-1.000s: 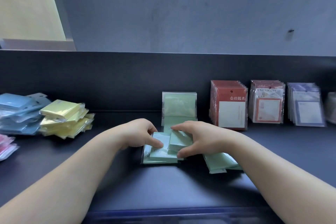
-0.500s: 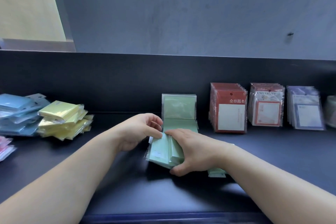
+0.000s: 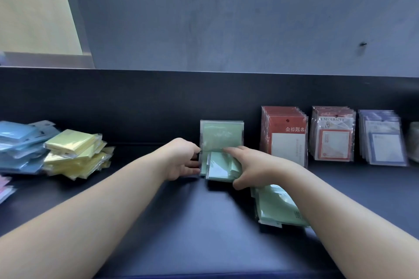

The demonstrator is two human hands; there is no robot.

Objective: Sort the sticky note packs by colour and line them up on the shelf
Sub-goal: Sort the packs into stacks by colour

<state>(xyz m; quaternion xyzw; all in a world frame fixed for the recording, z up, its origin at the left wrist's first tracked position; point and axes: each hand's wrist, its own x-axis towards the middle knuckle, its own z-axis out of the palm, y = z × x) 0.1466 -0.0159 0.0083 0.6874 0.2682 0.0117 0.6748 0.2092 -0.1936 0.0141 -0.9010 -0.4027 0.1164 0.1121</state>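
Change: the green bundle (image 3: pixel 221 166), flat on the shelf (image 3: pixel 204 222) a second ago, now stands on edge, just in front of the upright green pack (image 3: pixel 222 136).
Left hand (image 3: pixel 181 158): pinches the bundle's left edge.
Right hand (image 3: pixel 251 167): curled round its right side, thumb underneath.
Task effect: the green row is probably forming; the loose green packs (image 3: pixel 276 206), yellow pile (image 3: pixel 74 156) and blue pile (image 3: pixel 20 142) are not yet lined up.

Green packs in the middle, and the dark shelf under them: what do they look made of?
Green packs: pale paper pads in clear, glossy plastic sleeves, judging by the glints and see-through edges. Shelf: smooth, matte dark board, perhaps laminate or painted metal; its dull, even sheen does not settle which.
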